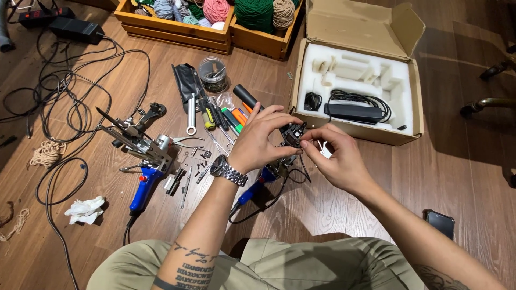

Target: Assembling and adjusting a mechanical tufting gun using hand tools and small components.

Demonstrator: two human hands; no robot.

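— Where's the work sitting right now?

— Centre of the frame, held above the wooden floor [333,215]. The left hand [258,140] is wrapped over the top of a blue-handled tufting gun [271,169], fingers curled and closed on its black head. The right hand [336,158] comes in from the right with thumb and forefinger pinched together on a small part at that head; what exactly they pinch is too small to tell.

— Which way does it lie?

— Its long axis runs diagonally: blue grip toward the lower left, black head toward the upper right, with the cord trailing off the grip end.

— How far along does it look?

— Mid-job, I'd judge. A second, similar gun [141,153] lies at centre left with loose screws and small parts [188,172] scattered beside it, and screwdrivers [223,115] and a spanner [191,114] lie above. Nothing looks closed up; the head is still being fiddled with. The foam-lined cardboard box [357,80] at upper right stands open, holding only a power adapter [352,111].
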